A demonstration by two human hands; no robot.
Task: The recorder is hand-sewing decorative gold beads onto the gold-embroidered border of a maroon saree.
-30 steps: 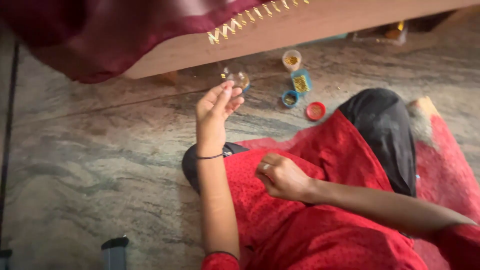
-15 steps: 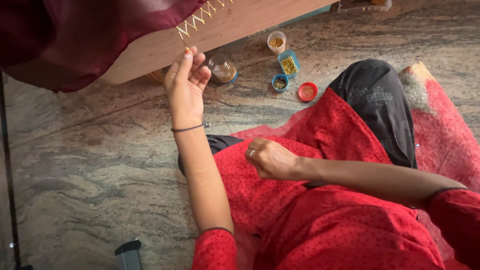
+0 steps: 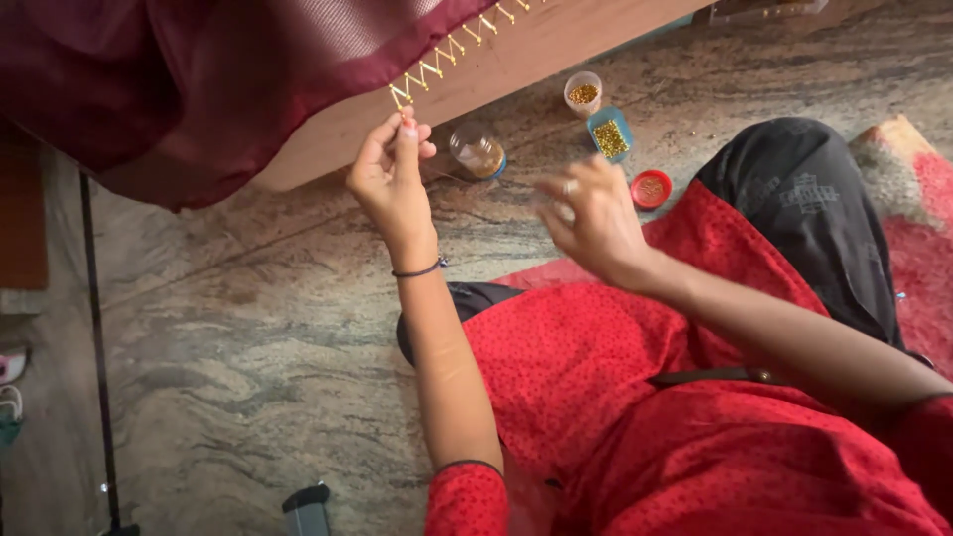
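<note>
My left hand is raised to the edge of a maroon cloth that hangs over a wooden frame. Its fingertips pinch the cloth's border, which carries a zigzag of gold beads. My right hand hovers blurred above the floor, fingers loosely spread, with nothing visible in it. Just beyond it stand small containers of gold beads: a clear jar, a round cup, a blue tray and a red lid.
I sit on a grey marbled stone floor, red clothing over my lap and a dark-trousered knee to the right. A red mat lies at the far right. A dark object stands at the bottom edge.
My left hand rose from near the clear jar up to the beaded border. My right hand lifted off my lap and moved toward the bead containers.
</note>
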